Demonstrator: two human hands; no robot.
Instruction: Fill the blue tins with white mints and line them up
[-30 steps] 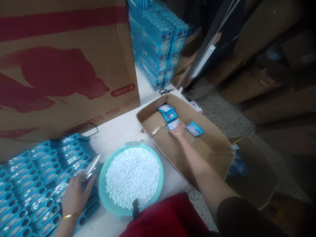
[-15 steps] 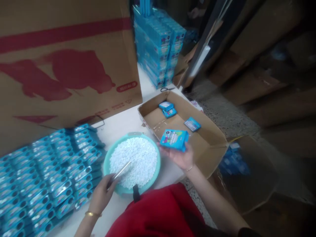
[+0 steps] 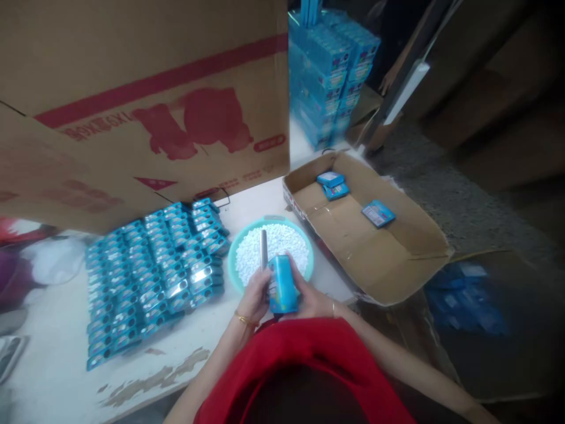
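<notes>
Both my hands meet in front of my chest over the near rim of a teal basin (image 3: 308, 266) full of small white pellets. My right hand (image 3: 314, 301) grips a small blue carton (image 3: 282, 285) held upright. My left hand (image 3: 255, 292) is closed round a thin silvery tool (image 3: 263, 248) that points up over the pellets, and its fingers also touch the carton's left side. A gold bangle sits on the left wrist.
A spread of several blue packets (image 3: 154, 268) lies left of the basin. An open shallow cardboard box (image 3: 415, 235) with three blue cartons stands to the right. A big printed cardboard box (image 3: 145, 100) stands behind, with stacked blue cartons (image 3: 331, 65) at the back.
My right hand lifted a blue carton out of the open box and brought it in front of me. My left hand carried the silvery tool from the packets across to meet it.
</notes>
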